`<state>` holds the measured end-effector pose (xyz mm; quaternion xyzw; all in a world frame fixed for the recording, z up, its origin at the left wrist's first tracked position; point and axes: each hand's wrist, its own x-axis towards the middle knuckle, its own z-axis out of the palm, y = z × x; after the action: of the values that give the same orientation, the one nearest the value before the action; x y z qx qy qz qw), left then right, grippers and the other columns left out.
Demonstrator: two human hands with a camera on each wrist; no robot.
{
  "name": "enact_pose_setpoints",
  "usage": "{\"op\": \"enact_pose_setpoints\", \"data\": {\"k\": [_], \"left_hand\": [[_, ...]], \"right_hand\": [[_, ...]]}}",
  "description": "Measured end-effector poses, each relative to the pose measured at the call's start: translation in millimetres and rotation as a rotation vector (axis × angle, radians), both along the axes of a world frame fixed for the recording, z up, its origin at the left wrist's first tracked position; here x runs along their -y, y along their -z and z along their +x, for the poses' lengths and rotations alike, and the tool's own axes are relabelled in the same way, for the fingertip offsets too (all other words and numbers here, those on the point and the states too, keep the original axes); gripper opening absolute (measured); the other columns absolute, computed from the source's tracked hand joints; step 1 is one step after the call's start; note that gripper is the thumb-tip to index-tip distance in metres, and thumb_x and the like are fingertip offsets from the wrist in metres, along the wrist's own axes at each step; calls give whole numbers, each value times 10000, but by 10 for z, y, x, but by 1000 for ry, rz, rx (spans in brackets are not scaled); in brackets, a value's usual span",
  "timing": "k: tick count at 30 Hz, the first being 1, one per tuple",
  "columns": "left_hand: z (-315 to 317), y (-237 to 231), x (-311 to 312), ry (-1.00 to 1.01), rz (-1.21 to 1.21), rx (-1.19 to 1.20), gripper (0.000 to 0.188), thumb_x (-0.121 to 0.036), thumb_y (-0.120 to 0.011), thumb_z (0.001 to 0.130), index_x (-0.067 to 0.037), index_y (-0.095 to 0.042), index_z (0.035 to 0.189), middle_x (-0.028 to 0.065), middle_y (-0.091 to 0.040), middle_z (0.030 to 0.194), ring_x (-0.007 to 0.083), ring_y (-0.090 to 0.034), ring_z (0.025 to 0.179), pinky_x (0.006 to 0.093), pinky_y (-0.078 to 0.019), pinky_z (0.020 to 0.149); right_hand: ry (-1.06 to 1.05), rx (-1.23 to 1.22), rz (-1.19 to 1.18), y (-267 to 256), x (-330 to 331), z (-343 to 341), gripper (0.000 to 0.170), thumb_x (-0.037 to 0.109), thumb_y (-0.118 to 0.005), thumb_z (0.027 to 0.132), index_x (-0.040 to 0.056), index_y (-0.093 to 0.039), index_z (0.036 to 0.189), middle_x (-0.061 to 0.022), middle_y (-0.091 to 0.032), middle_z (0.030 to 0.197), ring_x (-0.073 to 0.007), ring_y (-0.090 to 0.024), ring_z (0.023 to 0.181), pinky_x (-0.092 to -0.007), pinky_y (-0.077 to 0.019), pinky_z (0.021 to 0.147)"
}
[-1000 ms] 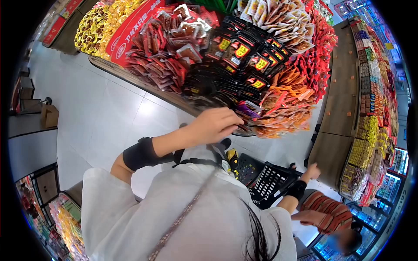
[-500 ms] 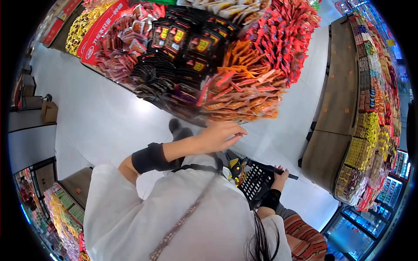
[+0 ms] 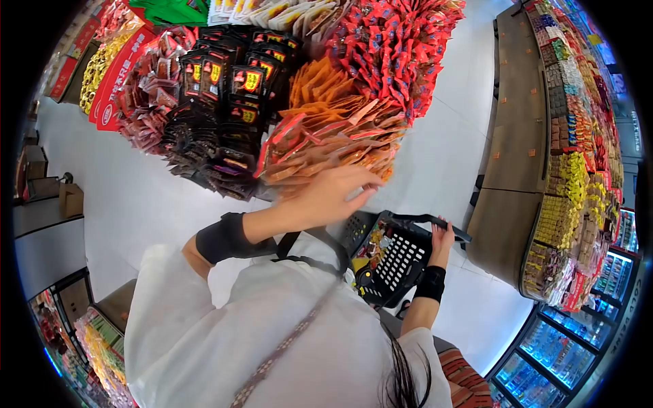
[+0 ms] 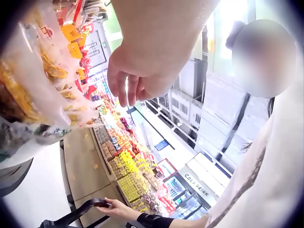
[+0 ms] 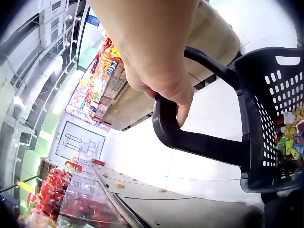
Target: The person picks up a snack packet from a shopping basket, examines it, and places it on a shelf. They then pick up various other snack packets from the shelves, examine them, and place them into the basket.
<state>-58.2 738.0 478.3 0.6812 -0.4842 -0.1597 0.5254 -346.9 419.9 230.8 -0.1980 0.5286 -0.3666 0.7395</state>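
My left hand [image 3: 331, 196] hangs over the near edge of a heap of orange-red snack packets [image 3: 340, 139], fingers loosely bent with nothing in them. In the left wrist view the same hand [image 4: 147, 71] is beside clear-wrapped packets [image 4: 52, 71], fingers drooping. Around the handle [image 3: 422, 219] of a black slotted basket [image 3: 403, 262] my right hand [image 3: 442, 241] is curled; the right wrist view shows that hand [image 5: 161, 76] gripping the handle's corner [image 5: 166, 123]. Colourful packets [image 5: 289, 142] lie inside the basket. Whether the left hand touches the heap, I cannot tell.
Black packets [image 3: 211, 122] and red packets [image 3: 394, 54] share the stand. A long wooden shelf [image 3: 513, 149] of sweets runs along the right. Drink fridges [image 3: 537, 347] are at the lower right, near a person's striped clothing [image 3: 466, 381]. Pale floor [image 3: 449, 136] lies between stand and shelf.
The snack stand has shifted left in the head view, so the left hand is now by the orange-red packets. The right hand and basket have swung up and nearer to the front.
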Motion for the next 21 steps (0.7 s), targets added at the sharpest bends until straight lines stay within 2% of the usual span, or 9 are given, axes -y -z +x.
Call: {"op": "enact_pose_setpoints", "data": {"k": [3,4,8,11,15,17,19,21], "left_hand": [[174,-80,63,-137,20,-53,162,-50,-559,765,-19,-583,922,100,-595,852,236,-572,790,296,-446,706],[246,-57,65,-150,40,0,189,-44,-559,763,-20,-569,950,107,-579,900,235,-561,841,290,-440,736],[438,-5,68,-170,108,-61,246,-19,-552,760,-12,-533,1005,121,-526,1009,232,-541,915,289,-436,772],[579,-71,123,-191,149,-200,243,-11,-544,764,-4,-537,1007,110,-528,1014,208,-546,903,282,-446,751],[764,-104,360,-275,180,-281,240,-11,-543,767,0,-547,1007,96,-539,1000,170,-550,853,258,-449,706],[836,-139,480,-281,213,-273,240,-10,-546,766,3,-552,1006,94,-546,988,159,-550,826,250,-445,692],[858,-167,609,-294,201,-234,226,-2,-545,759,10,-552,984,99,-557,951,168,-544,819,256,-433,709],[872,-220,712,-294,214,-182,221,1,-545,755,11,-551,976,103,-560,941,178,-543,825,265,-427,728]], "right_hand": [[-60,-10,-28,-34,367,324,292,186,-391,902,-38,-362,1087,-156,-449,1104,-314,-430,1104,-525,-309,955],[-56,-11,-29,-59,490,450,289,191,-399,900,-41,-373,1071,-162,-458,1094,-316,-436,1098,-526,-318,950],[-112,48,34,44,1182,908,284,196,-417,894,-53,-398,1028,-190,-467,1083,-341,-448,1076,-529,-347,933],[-184,102,5,133,1664,1318,273,181,-419,892,-62,-401,1015,-213,-466,1081,-363,-446,1067,-530,-363,923],[-215,99,2,27,2071,2047,292,142,-402,892,-95,-375,1061,-232,-440,1116,-377,-430,1076,-543,-367,917],[-238,116,-23,-25,2216,2413,259,113,-367,895,-86,-370,1060,-259,-418,1165,-391,-393,1120,-543,-322,956],[-273,144,-27,-1,2425,2739,252,104,-344,892,-90,-363,1051,-262,-413,1169,-397,-393,1116,-546,-324,953],[-323,185,10,18,2647,3019,299,121,-337,897,-79,-329,1120,-230,-396,1176,-368,-383,1129,-561,-327,941]]}}
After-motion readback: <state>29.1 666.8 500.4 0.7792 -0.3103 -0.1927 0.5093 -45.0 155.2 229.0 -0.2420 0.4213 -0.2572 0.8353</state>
